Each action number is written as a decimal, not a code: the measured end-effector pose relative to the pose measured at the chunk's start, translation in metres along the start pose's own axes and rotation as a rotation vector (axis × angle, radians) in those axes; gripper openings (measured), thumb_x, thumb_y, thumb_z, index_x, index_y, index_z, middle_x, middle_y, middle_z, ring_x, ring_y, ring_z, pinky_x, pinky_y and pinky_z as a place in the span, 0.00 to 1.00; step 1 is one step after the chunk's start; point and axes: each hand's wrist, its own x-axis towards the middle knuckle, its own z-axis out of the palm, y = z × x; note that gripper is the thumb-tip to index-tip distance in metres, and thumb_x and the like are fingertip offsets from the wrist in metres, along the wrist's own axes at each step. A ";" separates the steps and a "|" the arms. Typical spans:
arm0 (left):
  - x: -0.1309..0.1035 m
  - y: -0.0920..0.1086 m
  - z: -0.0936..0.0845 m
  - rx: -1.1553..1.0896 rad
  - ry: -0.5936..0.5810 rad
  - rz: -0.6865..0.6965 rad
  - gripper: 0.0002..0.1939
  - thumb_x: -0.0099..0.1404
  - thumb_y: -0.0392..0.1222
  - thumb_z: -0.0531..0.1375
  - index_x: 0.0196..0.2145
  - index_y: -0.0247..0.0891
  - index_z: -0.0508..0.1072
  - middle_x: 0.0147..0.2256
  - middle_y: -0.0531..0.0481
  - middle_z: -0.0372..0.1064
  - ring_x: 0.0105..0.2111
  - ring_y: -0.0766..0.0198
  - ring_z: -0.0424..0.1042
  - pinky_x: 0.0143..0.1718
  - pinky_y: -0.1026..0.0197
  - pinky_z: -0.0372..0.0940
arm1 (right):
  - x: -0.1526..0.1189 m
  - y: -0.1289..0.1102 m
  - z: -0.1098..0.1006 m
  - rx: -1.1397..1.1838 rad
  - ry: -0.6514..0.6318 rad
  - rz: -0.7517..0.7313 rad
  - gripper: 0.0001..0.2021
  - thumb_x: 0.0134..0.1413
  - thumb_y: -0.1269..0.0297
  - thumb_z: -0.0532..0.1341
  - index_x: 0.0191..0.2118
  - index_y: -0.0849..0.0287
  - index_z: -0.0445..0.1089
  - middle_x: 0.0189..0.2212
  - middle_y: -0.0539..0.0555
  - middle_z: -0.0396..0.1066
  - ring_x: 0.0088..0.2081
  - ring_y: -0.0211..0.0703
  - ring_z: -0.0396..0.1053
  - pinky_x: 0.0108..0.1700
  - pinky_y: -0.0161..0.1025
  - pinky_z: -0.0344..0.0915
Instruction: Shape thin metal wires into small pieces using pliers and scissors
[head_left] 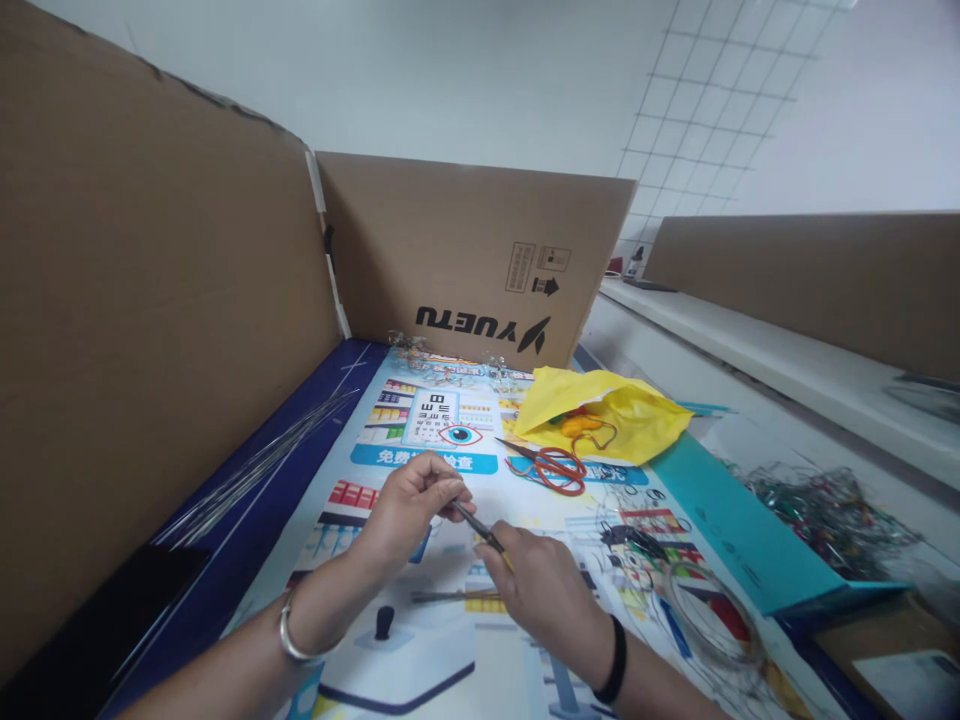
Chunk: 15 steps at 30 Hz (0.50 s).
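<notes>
Visibly slim, dark tool [480, 526], partly yellow, right hand [544, 580] gripping, left hand [409, 510] pinched at its tip.

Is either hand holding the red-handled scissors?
No, the red-handled scissors lie on the printed sheet beside the yellow bag, apart from the left hand and the right hand.

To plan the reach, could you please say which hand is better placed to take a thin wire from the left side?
Probably the left hand: it is nearer the thin wires on the dark blue surface. The right hand holds the slim tool and would likely have to cross the left one.
</notes>
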 end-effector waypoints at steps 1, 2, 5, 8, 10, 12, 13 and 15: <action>0.001 0.000 -0.001 -0.011 -0.013 -0.015 0.06 0.55 0.38 0.60 0.26 0.36 0.64 0.24 0.52 0.72 0.26 0.65 0.73 0.28 0.65 0.65 | 0.001 0.000 0.000 0.078 -0.020 0.006 0.15 0.60 0.56 0.45 0.33 0.58 0.63 0.26 0.53 0.70 0.26 0.40 0.66 0.25 0.34 0.47; 0.001 0.001 -0.002 -0.021 -0.025 -0.026 0.06 0.56 0.39 0.60 0.27 0.36 0.64 0.25 0.51 0.72 0.27 0.65 0.73 0.28 0.65 0.65 | 0.002 0.001 0.001 0.171 -0.042 0.016 0.16 0.60 0.55 0.45 0.31 0.58 0.62 0.24 0.52 0.68 0.25 0.38 0.65 0.25 0.33 0.47; 0.003 0.001 -0.005 -0.039 -0.057 -0.026 0.07 0.58 0.41 0.59 0.29 0.35 0.65 0.29 0.50 0.73 0.31 0.64 0.74 0.32 0.65 0.65 | 0.005 0.001 0.004 0.488 -0.115 0.072 0.19 0.59 0.52 0.44 0.24 0.59 0.57 0.18 0.48 0.62 0.21 0.33 0.60 0.23 0.30 0.49; 0.003 0.001 -0.007 -0.041 -0.061 -0.008 0.07 0.59 0.42 0.58 0.29 0.35 0.67 0.30 0.49 0.73 0.33 0.63 0.74 0.33 0.64 0.65 | 0.006 -0.002 0.006 0.774 -0.222 0.173 0.19 0.58 0.51 0.46 0.23 0.58 0.56 0.14 0.45 0.57 0.15 0.30 0.55 0.18 0.29 0.49; 0.002 0.001 -0.008 -0.042 -0.056 0.013 0.07 0.59 0.42 0.58 0.29 0.35 0.67 0.29 0.50 0.73 0.32 0.63 0.73 0.34 0.64 0.64 | 0.006 -0.004 0.006 0.903 -0.278 0.226 0.19 0.56 0.49 0.48 0.24 0.58 0.56 0.13 0.44 0.55 0.13 0.29 0.52 0.16 0.28 0.47; 0.002 0.000 -0.008 -0.046 -0.051 0.043 0.07 0.59 0.42 0.58 0.29 0.36 0.67 0.29 0.50 0.73 0.32 0.64 0.73 0.34 0.64 0.63 | 0.006 -0.004 0.004 0.972 -0.298 0.241 0.19 0.54 0.47 0.49 0.24 0.58 0.56 0.12 0.43 0.55 0.12 0.28 0.51 0.14 0.27 0.46; 0.002 0.000 -0.007 -0.051 -0.048 0.058 0.07 0.59 0.42 0.58 0.29 0.36 0.67 0.28 0.51 0.73 0.31 0.64 0.73 0.34 0.64 0.63 | 0.006 -0.004 0.003 0.990 -0.303 0.236 0.20 0.54 0.47 0.50 0.24 0.59 0.57 0.12 0.43 0.55 0.12 0.28 0.51 0.14 0.27 0.46; 0.001 -0.001 -0.007 -0.065 -0.042 0.078 0.07 0.59 0.42 0.58 0.29 0.36 0.67 0.28 0.52 0.73 0.31 0.65 0.73 0.34 0.64 0.63 | 0.006 -0.002 0.003 1.018 -0.307 0.226 0.20 0.53 0.45 0.50 0.24 0.59 0.58 0.13 0.43 0.56 0.12 0.27 0.52 0.14 0.26 0.47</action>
